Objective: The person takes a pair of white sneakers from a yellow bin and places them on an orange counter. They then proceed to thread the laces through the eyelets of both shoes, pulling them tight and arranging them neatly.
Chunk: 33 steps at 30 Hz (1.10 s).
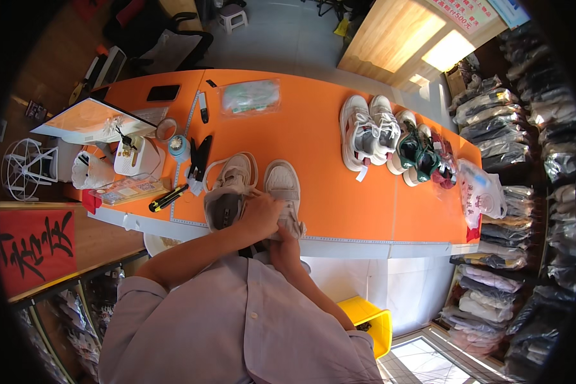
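Observation:
Two off-white sneakers stand on the orange worktable just before me, toes pointing away. The left sneaker [235, 177] has a wide dark opening and a loose lace looped around its front. Over the inner side of the right sneaker [282, 180] lies my left hand [261, 214], its fingers curled at the upper near the strap. My right hand [285, 247] grips the same sneaker lower down, at its heel end. The fingertips of both hands are partly hidden, as is the shoe's opening.
Left of the shoes lie a yellow-black utility knife [169, 198], a black-handled tool [201, 156], a blue jar [178, 148] and a tape roll [167, 129]. A monitor [91, 122] stands behind. White sneakers [360, 132], green-laced shoes [413, 149] and a plastic bag [482, 192] are at right.

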Tool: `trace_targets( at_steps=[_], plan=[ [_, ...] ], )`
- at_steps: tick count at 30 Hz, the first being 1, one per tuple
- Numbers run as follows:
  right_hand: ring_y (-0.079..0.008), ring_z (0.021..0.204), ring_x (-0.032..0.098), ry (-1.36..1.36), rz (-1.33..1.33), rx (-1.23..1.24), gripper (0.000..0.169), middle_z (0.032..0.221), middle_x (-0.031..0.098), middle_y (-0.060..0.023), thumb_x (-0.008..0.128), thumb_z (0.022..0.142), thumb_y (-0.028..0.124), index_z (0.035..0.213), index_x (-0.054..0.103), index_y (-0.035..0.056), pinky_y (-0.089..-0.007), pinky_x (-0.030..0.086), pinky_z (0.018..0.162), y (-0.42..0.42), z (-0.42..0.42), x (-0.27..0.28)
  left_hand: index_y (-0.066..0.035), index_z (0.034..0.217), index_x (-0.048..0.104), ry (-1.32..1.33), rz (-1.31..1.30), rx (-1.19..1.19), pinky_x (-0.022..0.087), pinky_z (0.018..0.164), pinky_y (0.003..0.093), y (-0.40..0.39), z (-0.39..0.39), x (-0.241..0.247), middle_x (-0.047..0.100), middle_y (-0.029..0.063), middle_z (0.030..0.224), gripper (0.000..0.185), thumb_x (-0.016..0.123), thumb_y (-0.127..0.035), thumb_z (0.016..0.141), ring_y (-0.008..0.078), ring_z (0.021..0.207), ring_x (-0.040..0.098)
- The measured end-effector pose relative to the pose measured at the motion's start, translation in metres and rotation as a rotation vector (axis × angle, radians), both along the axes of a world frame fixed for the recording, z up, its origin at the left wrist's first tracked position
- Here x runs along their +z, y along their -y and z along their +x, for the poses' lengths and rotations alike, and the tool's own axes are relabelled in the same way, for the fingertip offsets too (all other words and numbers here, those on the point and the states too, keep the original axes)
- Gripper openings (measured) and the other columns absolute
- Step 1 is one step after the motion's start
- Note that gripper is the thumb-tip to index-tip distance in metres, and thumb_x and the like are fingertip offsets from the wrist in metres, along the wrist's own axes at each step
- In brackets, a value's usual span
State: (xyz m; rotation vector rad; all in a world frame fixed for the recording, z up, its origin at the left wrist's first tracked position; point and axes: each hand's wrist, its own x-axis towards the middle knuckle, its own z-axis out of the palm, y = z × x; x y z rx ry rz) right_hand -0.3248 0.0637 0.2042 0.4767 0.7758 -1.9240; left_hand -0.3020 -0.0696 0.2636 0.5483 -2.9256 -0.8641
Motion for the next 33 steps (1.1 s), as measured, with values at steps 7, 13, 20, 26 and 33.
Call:
trace_targets(
  at_steps=[7,13,20,26,33],
  plan=[
    [-0.024,0.121,0.05,-0.059,-0.014,-0.013,0.039,0.131,0.051,-0.0122,0.048,0.095,0.008,0.132,0.042,-0.0009,-0.0381,0.038,0.106,0.001,0.0,0.003,-0.005,0.082,0.05,-0.277,0.254,0.188,0.045,0.063,0.0464,-0.002,0.004,-0.015,0.057,0.0144,0.076,0.016,0.061,0.001,0.072,0.0363,0.075,0.058],
    [-0.0224,0.117,0.054,-0.004,0.001,-0.031,0.038,0.128,0.054,-0.0106,0.053,0.093,0.004,0.13,0.045,0.0011,-0.0357,0.043,0.101,-0.001,0.0,-0.004,-0.006,0.083,0.051,-0.36,0.253,0.19,0.044,0.063,0.0447,-0.003,0.006,-0.015,0.057,0.0132,0.075,0.015,0.061,0.002,0.074,0.0353,0.075,0.058],
    [-0.0209,0.118,0.052,-0.062,0.073,0.007,0.032,0.126,0.055,-0.0085,0.048,0.096,0.01,0.126,0.052,0.0008,-0.0353,0.042,0.101,-0.003,0.001,0.0,-0.006,0.08,0.054,-0.388,0.223,0.194,0.045,0.06,0.0408,-0.007,-0.004,-0.013,0.059,0.0106,0.073,0.016,0.062,0.005,0.071,0.0316,0.07,0.059],
    [-0.0201,0.117,0.053,-0.061,0.038,-0.05,0.033,0.127,0.054,-0.0085,0.05,0.094,0.006,0.126,0.054,-0.0003,-0.0321,0.043,0.1,-0.001,0.0,0.001,-0.006,0.072,0.061,-0.348,0.106,0.052,0.049,0.062,0.0393,0.0,-0.007,-0.012,0.059,0.0096,0.067,0.008,0.063,0.001,0.069,0.0287,0.07,0.06],
    [-0.0169,0.11,0.057,-0.08,0.115,-0.054,0.03,0.122,0.058,-0.0084,0.055,0.091,0.004,0.121,0.056,-0.0012,-0.0292,0.046,0.093,0.004,0.001,0.017,-0.005,0.069,0.064,-0.222,-0.017,-0.08,0.051,0.066,0.0385,0.007,-0.007,-0.008,0.063,0.0078,0.074,0.005,0.067,-0.009,0.071,0.0268,0.075,0.061]
  ],
)
